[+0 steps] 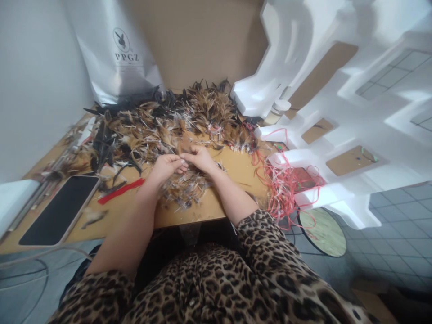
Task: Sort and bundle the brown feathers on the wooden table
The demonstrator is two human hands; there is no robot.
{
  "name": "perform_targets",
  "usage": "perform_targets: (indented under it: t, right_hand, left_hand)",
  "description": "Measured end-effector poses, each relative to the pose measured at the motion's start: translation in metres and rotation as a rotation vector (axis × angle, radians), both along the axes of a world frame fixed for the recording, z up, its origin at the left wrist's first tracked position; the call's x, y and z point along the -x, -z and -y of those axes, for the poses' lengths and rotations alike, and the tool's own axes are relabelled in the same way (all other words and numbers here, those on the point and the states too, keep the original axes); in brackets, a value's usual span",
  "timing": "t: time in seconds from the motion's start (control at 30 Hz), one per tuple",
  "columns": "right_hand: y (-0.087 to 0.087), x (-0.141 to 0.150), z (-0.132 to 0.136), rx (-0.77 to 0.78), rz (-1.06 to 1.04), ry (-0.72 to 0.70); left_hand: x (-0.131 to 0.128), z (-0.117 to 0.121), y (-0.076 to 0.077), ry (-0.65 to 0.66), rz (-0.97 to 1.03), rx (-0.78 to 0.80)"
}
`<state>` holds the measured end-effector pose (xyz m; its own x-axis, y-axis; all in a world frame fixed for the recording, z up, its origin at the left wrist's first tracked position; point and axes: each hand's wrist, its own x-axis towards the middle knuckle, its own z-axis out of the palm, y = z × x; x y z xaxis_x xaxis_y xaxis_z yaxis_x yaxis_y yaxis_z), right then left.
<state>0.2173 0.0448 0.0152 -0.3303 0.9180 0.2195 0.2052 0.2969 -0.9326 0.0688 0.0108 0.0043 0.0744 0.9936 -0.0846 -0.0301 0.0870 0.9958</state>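
Observation:
My left hand and my right hand meet over the worktable, thumbs and fingers pinched together. A small brown feather rises from between their fingertips; its lower end is hidden by the fingers. Beneath my hands lies a loose pile of feather scraps with pale quills. Just beyond them spreads a big heap of brown and black feathers. Bunched brown feather tufts stand at its back right.
A phone and a red strip lie at left. Tangled red string hangs over the right edge beside white foam packing. A silver bag stands behind, near a small white-lidded jar. A round stool is below.

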Motion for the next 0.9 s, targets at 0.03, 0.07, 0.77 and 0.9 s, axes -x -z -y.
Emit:
perform_targets:
  t: [0.03,0.07,0.77,0.9]
  right_hand:
    - [0.0,0.001,0.0,-0.003,-0.023,0.004]
    - [0.001,0.001,-0.001,-0.004,-0.053,0.001]
    - [0.001,0.001,0.006,-0.496,0.352,0.065]
    - [-0.002,-0.011,-0.004,-0.412,0.27,0.154]
  left_hand:
    - [0.001,-0.001,0.001,-0.008,0.053,0.019]
    - [0.003,-0.002,0.001,-0.02,0.118,0.039]
    - [0.01,-0.005,-0.002,-0.071,0.429,0.13]
    - [0.015,-0.009,-0.004,-0.208,0.475,0.065]
